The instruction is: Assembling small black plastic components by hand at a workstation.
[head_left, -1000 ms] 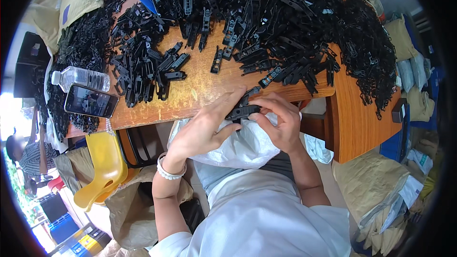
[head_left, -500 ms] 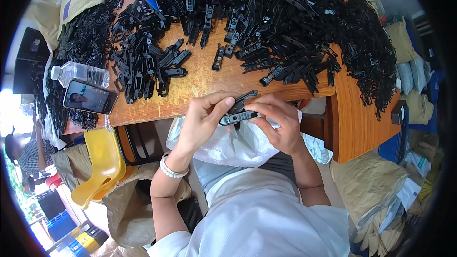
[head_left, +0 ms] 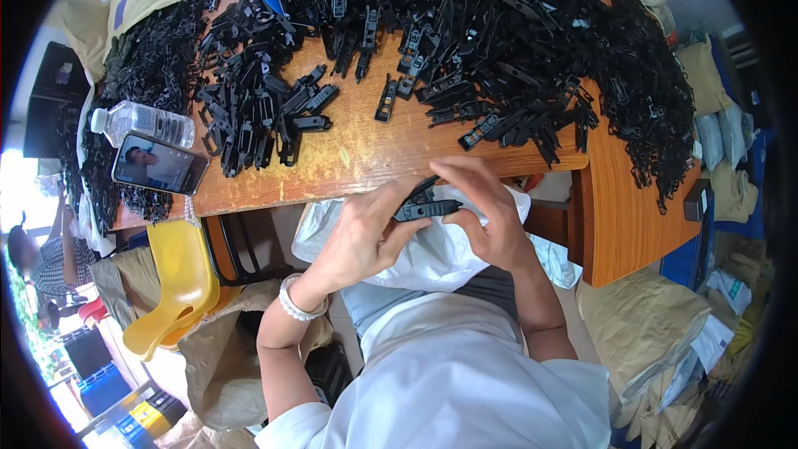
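Observation:
Over the table's near edge, both my hands hold a small long black plastic part (head_left: 427, 209), with a second narrow black piece angled up from it. My left hand (head_left: 359, 237) grips its left end between thumb and fingers. At its right end, my right hand (head_left: 490, 216) pinches with thumb and forefinger. Whether the two pieces are joined is hidden by my fingers. A white plastic bag (head_left: 449, 254) lies on my lap beneath. Beyond my hands, similar black plastic parts (head_left: 507, 41) form a big heap, and a smaller pile (head_left: 258, 116) lies to the left.
A phone (head_left: 158, 166) leans against a clear bottle (head_left: 150, 125) at the table's left. Small black pieces (head_left: 648, 108) heap up on the right side. A yellow chair (head_left: 174, 283) stands left of me, and brown sacks (head_left: 640, 316) sit at right. Another person (head_left: 58, 258) is far left.
My left hand has turned over the black part, its back now facing up. My right fingers have lifted and shifted along the part, which now lies more level.

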Available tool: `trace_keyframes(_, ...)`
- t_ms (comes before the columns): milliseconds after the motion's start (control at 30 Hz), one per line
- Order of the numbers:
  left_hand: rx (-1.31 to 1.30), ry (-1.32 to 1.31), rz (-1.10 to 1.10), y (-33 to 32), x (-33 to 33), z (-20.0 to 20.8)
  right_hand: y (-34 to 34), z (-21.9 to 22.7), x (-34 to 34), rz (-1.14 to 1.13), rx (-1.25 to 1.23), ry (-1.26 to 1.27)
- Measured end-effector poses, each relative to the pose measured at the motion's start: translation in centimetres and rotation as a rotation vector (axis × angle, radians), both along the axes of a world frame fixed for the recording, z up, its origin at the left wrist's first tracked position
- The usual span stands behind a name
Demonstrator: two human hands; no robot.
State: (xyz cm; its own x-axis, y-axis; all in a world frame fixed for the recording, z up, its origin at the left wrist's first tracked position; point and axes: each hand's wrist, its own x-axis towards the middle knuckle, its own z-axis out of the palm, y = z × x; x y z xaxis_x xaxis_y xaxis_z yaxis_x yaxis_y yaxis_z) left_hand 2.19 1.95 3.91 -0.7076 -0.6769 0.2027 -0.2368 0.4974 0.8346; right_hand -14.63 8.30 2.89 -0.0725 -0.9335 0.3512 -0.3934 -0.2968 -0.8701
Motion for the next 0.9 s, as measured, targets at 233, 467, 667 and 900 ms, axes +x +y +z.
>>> trace_keyframes(233, -0.014, 0.008, -0.04, 0.5, -0.2, -0.5, 0.5, -1.5, -1.1, 0.012, -0.023, 0.075)
trace_keyframes(467, 0.264, -0.001, -0.146, -1.0, 0.6, -1.5, 1.2, -0.5, -1.1, 0.065, 0.115, -0.144)
trace_keyframes(667, -0.35, -0.005, 0.49, -10.2, 4.1, -2.9, 2.3, -2.4, -1.5, 0.134, 0.172, 0.041)
trace_keyframes(900, -0.739, -0.687, 0.304, -16.4, 5.4, -2.2, 3.9, -2.5, -3.1, 0.065, 0.307, 0.044)
